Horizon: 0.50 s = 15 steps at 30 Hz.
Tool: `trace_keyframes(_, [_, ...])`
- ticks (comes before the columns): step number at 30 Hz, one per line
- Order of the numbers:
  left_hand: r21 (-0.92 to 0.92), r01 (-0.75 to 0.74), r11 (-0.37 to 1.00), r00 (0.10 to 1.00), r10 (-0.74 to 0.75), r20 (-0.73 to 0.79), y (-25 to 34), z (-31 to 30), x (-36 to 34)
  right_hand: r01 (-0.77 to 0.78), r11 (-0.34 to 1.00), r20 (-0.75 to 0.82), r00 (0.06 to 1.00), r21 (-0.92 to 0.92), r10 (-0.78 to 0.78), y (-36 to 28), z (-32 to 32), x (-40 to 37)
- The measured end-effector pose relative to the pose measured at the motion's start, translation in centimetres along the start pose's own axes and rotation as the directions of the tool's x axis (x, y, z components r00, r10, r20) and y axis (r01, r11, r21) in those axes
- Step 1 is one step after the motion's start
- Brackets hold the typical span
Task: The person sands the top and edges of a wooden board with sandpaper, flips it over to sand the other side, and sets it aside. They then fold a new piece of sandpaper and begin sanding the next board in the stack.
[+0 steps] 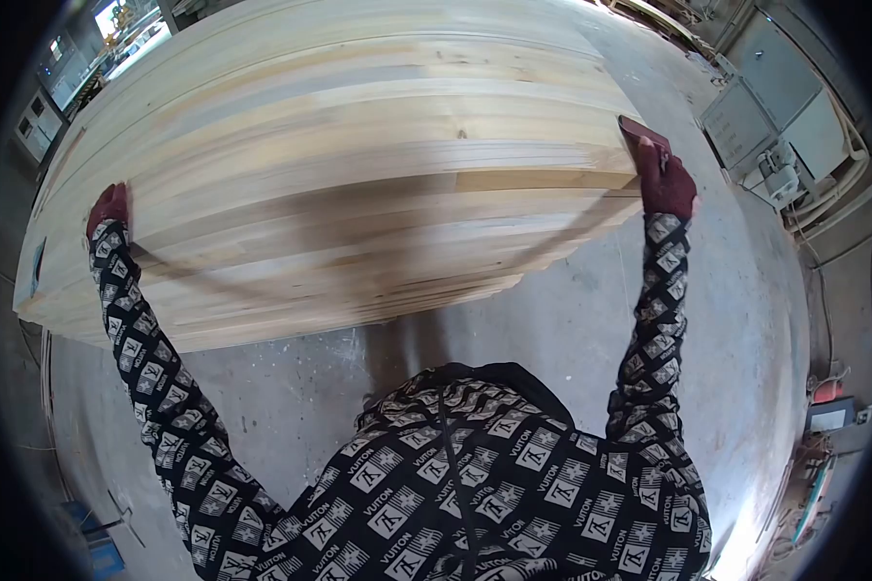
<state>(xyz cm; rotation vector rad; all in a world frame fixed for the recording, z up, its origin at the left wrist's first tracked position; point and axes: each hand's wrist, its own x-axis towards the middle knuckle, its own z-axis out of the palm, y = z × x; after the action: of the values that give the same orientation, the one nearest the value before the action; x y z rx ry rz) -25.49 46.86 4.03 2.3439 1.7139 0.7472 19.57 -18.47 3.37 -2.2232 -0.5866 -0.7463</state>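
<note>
The stack of wooden boards [378,126] lies in front of us, its long axis going from left to right. Our gloved right hand [670,186] grips a flat dark red piece [638,127] at the right end; our left hand [109,207] rests near the left end, how far open we cannot tell.

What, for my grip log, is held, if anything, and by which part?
The right hand holds a flat maroon object, apparently by its near edge; the left hand, seemingly empty, rests on boards.
</note>
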Motion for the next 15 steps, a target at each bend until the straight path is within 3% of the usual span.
trace_keyframes(1, [0.025,-0.003,1.000,1.000,0.004,-0.014,0.5,-0.3,-0.5,0.055,0.998,-0.041,0.998,-0.037,-0.057,-1.1,0.5,-0.1])
trace_keyframes(3, [0.048,-0.013,0.999,0.999,0.015,-0.036,0.8,-0.5,-0.6,-0.087,0.990,0.159,0.982,-0.107,0.103,-4.9,2.6,-1.0])
trace_keyframes(4, [0.057,-0.011,0.998,1.000,0.012,-0.026,0.3,-0.4,-0.3,0.066,0.911,0.054,0.994,0.407,-0.097,-6.9,6.4,-2.9])
trace_keyframes(5, [0.069,-0.013,0.998,1.000,0.014,-0.012,0.2,-0.3,0.1,0.335,0.756,-0.109,0.936,0.562,-0.334,-11.8,7.5,-4.3])
trace_keyframes(6, [0.095,0.014,0.995,1.000,-0.014,0.000,0.0,-0.1,0.6,0.399,0.675,-0.075,0.887,0.621,-0.455,-14.9,9.8,-5.5])
trace_keyframes(7, [0.089,0.023,0.996,1.000,-0.023,0.000,-0.2,0.2,0.9,0.648,0.538,-0.275,0.739,0.540,-0.615,-18.2,10.9,-6.9])
trace_keyframes(8, [0.071,0.015,0.997,1.000,-0.016,0.010,-0.7,0.5,1.4,0.578,0.680,0.158,0.698,0.452,-0.698,-21.5,9.8,-8.2])
trace_keyframes(9, [0.055,0.010,0.998,1.000,-0.011,0.020,-1.3,0.8,1.9,0.656,0.615,-0.016,0.689,0.437,-0.724,-23.0,12.1,-10.0])
trace_keyframes(11, [0.102,-0.024,0.994,0.999,0.021,0.025,-2.5,1.6,3.1,0.649,0.613,0.005,0.685,0.450,-0.728,-23.7,9.1,-9.2])
trace_keyframes(13, [0.104,-0.041,0.994,0.999,0.039,0.020,-2.4,1.3,2.8,0.711,0.411,-0.040,0.524,0.571,-0.851,-21.1,10.2,-7.9])
trace_keyframes(14, [0.070,-0.052,0.996,0.999,0.051,0.014,-3.0,1.4,3.2,0.677,0.437,-0.048,0.571,0.592,-0.820,-18.7,9.5,-7.1])
trace_keyframes(15, [0.035,-0.061,0.998,0.998,0.061,0.010,-3.4,1.8,3.5,0.600,0.543,-0.015,0.679,0.588,-0.734,-16.3,7.7,-6.2])
